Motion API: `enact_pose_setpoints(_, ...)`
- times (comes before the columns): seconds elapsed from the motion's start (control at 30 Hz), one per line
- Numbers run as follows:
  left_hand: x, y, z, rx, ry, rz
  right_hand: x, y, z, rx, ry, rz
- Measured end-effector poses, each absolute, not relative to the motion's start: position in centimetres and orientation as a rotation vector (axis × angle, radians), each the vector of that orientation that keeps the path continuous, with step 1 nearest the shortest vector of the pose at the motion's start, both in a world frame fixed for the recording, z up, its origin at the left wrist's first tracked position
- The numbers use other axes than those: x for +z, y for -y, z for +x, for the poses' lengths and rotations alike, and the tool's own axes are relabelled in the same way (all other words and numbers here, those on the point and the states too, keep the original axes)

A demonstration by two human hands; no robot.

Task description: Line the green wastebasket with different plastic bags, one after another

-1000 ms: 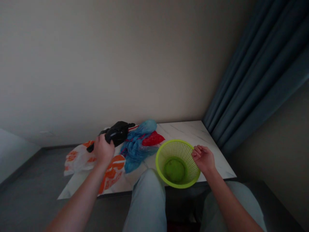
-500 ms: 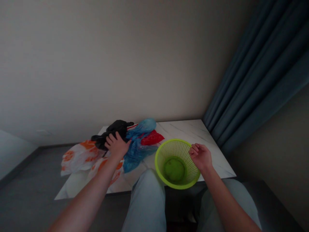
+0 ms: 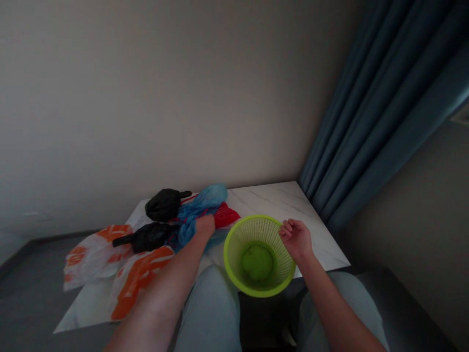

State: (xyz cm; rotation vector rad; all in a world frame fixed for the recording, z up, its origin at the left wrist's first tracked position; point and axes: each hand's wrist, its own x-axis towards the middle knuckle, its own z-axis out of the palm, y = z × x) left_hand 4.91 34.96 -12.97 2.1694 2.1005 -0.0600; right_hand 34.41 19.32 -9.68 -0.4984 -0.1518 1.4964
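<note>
The left hand point(image 3: 205, 226) touches a blue bag point(image 3: 200, 208) (neighbouring orange print point(image 3: 139, 276) illegible).

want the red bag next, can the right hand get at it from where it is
Probably yes. The right hand is empty, just above the rim of the green mesh basket, and the red plastic bag lies past the basket's far side. It would need to reach across the basket; the left hand sits near the bag's other side.

Lime-green mesh basket point(image 3: 256, 232); white plastic bag point(image 3: 95, 256), orange print; white tabletop point(image 3: 278, 203), grey veins.
</note>
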Motion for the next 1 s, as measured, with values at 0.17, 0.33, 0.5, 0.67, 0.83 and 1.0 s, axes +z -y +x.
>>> enact_pose_setpoints(0.17,-11.3,-35.0,5.4,0.144,-2.169,2.204,-9.6,-19.6,34.8,1.488,0.164,-0.512)
enact_pose_setpoints(0.33,-7.0,-35.1,4.5,0.672,-2.209,2.145,-9.6,-19.4,35.2,1.489,0.181,-0.509)
enact_pose_setpoints(0.5,-3.7,-34.7,1.0,1.456,-1.936,1.742,-9.7,-19.0,35.3,1.471,0.198,-0.519)
enact_pose_setpoints(0.67,-2.2,-32.7,-2.7,1.833,-1.529,1.014,-10.1,-18.5,35.2,1.467,0.218,-0.529)
enact_pose_setpoints(0.83,-0.6,-28.8,-5.6,1.826,-1.535,0.881,-10.6,-18.5,35.2,1.474,0.252,-0.553)
enact_pose_setpoints(1.0,-0.5,-24.7,-8.1,1.803,-1.36,0.837,-10.9,-18.4,34.4,1.473,0.365,-0.615)
